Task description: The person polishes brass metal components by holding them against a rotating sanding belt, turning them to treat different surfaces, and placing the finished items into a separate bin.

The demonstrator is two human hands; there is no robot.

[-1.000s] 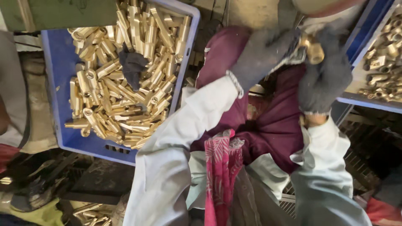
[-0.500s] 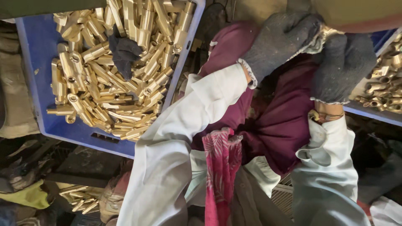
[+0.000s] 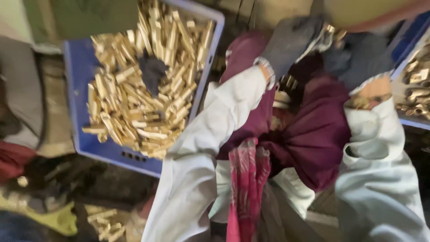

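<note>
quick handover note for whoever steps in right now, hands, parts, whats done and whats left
Left hand: dark glove, raised, closed around a small brass piece; the grip is partly blurred.
Right hand: dark glove, beside the left, fingers curled; contents hidden.
Blue crate, to the left: heaped with brass parts, a dark cloth on top.
Second blue tray, to the right: holds more brass pieces.
Done or left: cannot be told apart from this view; both containers hold parts.
</note>
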